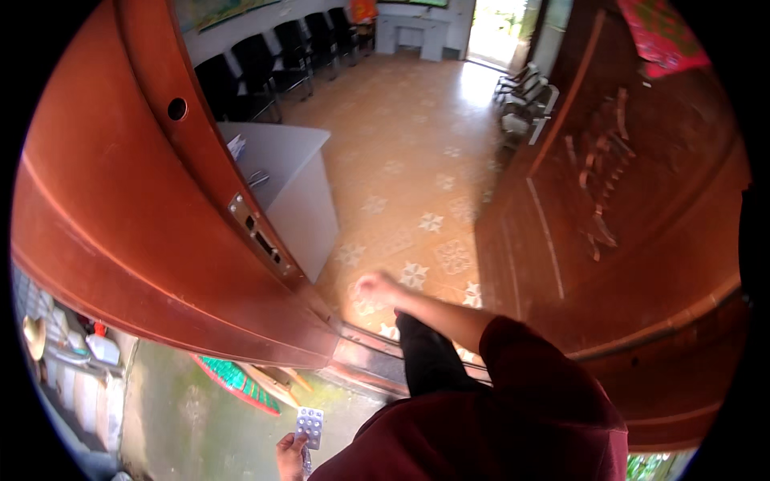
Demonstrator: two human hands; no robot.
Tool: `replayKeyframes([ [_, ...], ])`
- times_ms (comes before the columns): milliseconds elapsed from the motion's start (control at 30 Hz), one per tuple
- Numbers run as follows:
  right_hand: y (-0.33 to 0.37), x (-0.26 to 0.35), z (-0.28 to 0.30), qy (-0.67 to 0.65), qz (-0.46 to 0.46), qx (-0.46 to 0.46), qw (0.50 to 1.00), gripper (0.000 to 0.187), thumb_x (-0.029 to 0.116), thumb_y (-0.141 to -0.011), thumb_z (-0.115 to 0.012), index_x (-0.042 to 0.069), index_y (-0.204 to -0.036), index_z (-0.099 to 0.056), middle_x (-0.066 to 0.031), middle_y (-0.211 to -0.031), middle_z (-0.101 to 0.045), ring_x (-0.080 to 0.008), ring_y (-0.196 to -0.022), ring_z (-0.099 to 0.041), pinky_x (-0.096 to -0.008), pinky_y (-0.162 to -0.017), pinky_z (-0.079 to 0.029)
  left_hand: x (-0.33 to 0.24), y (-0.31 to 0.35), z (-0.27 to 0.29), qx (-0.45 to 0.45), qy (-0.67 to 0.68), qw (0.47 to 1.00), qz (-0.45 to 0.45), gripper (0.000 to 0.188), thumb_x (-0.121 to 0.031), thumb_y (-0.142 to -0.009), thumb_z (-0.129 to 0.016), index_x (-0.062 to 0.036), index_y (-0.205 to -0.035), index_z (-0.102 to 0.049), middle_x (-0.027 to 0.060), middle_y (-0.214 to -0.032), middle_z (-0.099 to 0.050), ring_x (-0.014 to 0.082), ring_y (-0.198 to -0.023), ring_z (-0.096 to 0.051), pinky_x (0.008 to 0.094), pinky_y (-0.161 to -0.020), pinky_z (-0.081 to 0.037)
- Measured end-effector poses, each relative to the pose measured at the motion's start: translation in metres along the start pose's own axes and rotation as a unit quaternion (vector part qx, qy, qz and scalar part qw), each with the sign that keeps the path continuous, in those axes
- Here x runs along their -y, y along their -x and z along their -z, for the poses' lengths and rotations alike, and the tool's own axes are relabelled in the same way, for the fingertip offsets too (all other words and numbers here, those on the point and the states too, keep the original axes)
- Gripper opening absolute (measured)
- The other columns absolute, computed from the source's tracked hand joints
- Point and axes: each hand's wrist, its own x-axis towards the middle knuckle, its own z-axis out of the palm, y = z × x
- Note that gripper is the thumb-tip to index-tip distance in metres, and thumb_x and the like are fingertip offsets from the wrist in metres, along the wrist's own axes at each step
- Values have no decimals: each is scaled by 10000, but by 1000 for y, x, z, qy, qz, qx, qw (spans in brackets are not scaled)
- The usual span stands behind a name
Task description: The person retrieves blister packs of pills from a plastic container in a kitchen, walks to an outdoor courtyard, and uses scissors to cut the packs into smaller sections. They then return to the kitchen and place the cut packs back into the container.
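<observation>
Since your left hand (287, 455) has the blister pack (310, 425) pinched at its lower left corner, with the thumb lying across the face, most of the card stands clear of your fingers. The pack is near the lower edge of the view, to the left of your maroon shirt (481, 437), above the grey ground (192, 409) outside the doorway. It should weigh next to nothing, so a light pinch ought to carry it. Expect a thin, springy card, fairly stiff when held flat but likely to crease if you bend it between the rows of raised pockets. Those pockets are probably the fragile part: hard thumb pressure on one could burst the backing, so the flat margin or a corner seems the best place to hold. The smooth face may slip against dry or sweaty skin, and a corner hold could let the card pivot. Something crumpled and shiny (306, 459) hangs just below it by your fingers; you cannot tell from here whether it belongs to the pack. Your right hand (378, 287) is blurred over the patterned tile floor (393, 168), past the threshold (370, 362), its fingers seemingly curled, and whether they grip anything cannot be told.
</observation>
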Motion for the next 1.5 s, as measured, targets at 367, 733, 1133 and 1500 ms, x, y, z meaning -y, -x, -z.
replayKeyframes([
  [367,-448,-90,44,469,95,-351,805,211,48,-780,-478,32,-941,-613,-175,-926,-622,-318,-848,-613,-371,-654,-515,-67,-155,-45,-112,-227,967,36,239,-206,-836,-512,0,-926,-592,69,-767,-609,151,-638,-550,283,-570,-420],
  [733,-510,6,-43,455,130,58,879,434,147,-757,-572,88,-1184,-522,-75,-1198,-516,-235,-1142,-457,-385,-948,-362,-99,-253,-114,-167,-137,970,112,312,-245,-858,-472,-5,-1048,-530,98,-900,-580,195,-782,-541,341,-707,-411],
  [1133,-430,39,-34,426,-73,90,897,380,134,-745,-612,39,-1107,-553,-131,-958,-627,-258,-946,-607,-398,-756,-472,-95,-242,-116,-168,-64,980,85,409,-288,-881,-429,-11,-1181,-462,130,-1045,-548,244,-940,-530,403,-857,-400],
  [1500,-101,-65,45,35,-73,160,984,293,97,-760,-624,113,-1010,-474,-64,-731,-508,-150,-606,-514,-280,-514,-429,53,27,75,-200,469,840,-184,425,-288,-889,-419,-21,-1218,-442,118,-1047,-524,262,-970,-525,475,-996,-361],
])
